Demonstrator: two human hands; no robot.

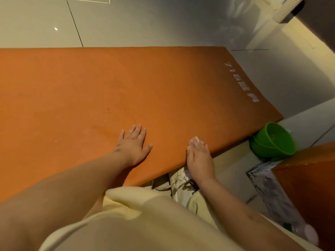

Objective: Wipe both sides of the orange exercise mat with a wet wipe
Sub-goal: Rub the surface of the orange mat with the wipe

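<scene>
The orange foam mat point(126, 84) runs leftward: left hand point(133, 144) flat, empty; right hand point(199, 158) flat, seemingly pressing a white wet wipe point(197, 139).

I am looking down into what seems to be a room in a home: glossy pale grey floor tiles point(126, 20) are catching a spot of light, a long orange foam exercise mat point(126, 84) is lying on them, and a round green plastic basin point(273, 140) is sitting between a reddish-brown wooden cabinet point(311, 178) and the mat's corner, with a cream lace-up sneaker point(181, 185) showing nearby.
</scene>
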